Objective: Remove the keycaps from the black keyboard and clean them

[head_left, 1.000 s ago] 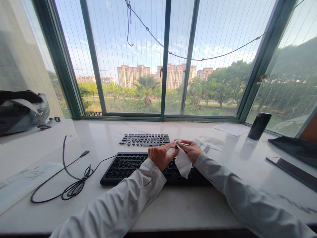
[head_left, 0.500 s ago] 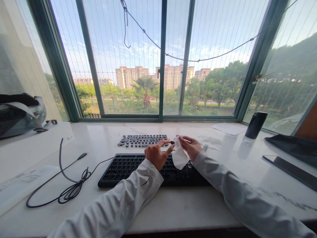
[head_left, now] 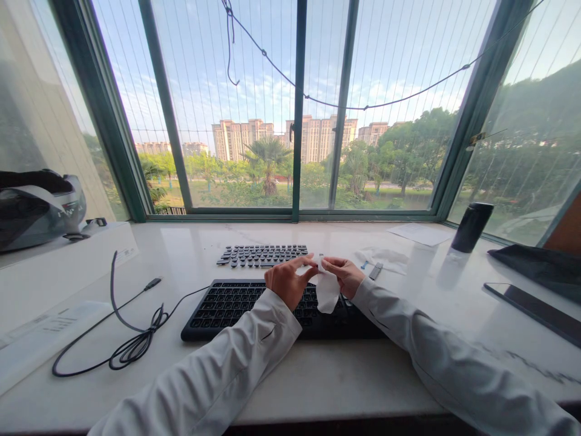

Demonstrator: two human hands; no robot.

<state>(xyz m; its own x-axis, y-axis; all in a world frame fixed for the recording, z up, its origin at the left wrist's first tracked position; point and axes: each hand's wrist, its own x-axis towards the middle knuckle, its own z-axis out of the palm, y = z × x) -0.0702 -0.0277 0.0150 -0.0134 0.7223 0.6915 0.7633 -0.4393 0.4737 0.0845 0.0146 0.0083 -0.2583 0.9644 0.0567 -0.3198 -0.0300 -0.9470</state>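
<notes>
Above a black keyboard frame [head_left: 227, 309], my left hand [head_left: 285, 282] and my right hand [head_left: 345, 275] meet at a white wipe [head_left: 325, 290]. My right hand pinches the wipe, which hangs down over the keys. My left hand is closed with thumb and forefinger pressed into the wipe's top; whether a small keycap is between them is hidden. Behind the hands lies a block of loose black keycaps [head_left: 262, 255] set out in rows.
A black cable [head_left: 131, 348] coils at the left beside a white box [head_left: 40, 339]. A helmet [head_left: 39, 209] rests on a raised ledge. Right side: a black tumbler [head_left: 471, 227], paper [head_left: 420, 234], a dark phone [head_left: 531, 312], a small tool [head_left: 376, 271].
My hands have dropped slightly and drawn closer together. My left forefinger, stretched out towards the wipe earlier, now pinches into it. The wipe is bunched smaller.
</notes>
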